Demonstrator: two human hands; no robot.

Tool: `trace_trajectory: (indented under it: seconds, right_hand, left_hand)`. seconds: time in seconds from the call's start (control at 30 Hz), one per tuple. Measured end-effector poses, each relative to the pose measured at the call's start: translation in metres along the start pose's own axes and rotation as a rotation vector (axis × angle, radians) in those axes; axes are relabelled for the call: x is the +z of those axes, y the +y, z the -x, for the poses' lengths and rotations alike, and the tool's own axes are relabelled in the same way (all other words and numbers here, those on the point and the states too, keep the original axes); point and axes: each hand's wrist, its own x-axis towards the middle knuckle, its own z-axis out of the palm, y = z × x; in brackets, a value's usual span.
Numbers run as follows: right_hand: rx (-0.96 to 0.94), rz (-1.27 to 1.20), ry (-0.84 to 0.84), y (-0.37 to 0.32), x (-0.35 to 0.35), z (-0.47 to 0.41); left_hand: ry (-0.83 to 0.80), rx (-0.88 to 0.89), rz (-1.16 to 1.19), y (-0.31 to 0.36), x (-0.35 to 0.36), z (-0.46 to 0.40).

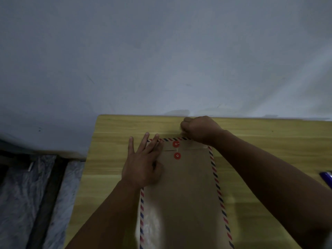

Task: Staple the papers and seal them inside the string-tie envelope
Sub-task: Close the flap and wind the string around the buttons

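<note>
The left hand (143, 164) lies spread flat on the envelope (185, 191); the fisted right hand (199, 129) apparently pinches string, which should wind tautly around both buttons (176, 150).

Envelope (185, 191) flat on table (260, 141); left hand (142, 164) on it, right hand (199, 129) possibly at far edge.

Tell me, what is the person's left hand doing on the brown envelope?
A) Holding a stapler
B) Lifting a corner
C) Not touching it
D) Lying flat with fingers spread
D: the left hand lies flat, fingers spread, on the envelope beside the red buttons.
</note>
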Motion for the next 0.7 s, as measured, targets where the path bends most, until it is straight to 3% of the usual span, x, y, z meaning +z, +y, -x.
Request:
trace_trajectory:
  seconds: [0.3, 0.53, 0.7]
  right_hand:
    - [0.007, -0.034, 0.066, -0.047, 0.001, -0.03]
    - [0.101, -0.329, 0.078, -0.073, 0.007, -0.007]
    - [0.124, -0.374, 0.055, -0.073, 0.023, 0.024]
  left_hand:
    - [0.017, 0.001, 0.003, 0.002, -0.001, 0.001]
    - [0.011, 0.002, 0.014, 0.001, 0.001, 0.0]
    - [0.029, -0.004, 0.002, 0.003, 0.002, -0.001]
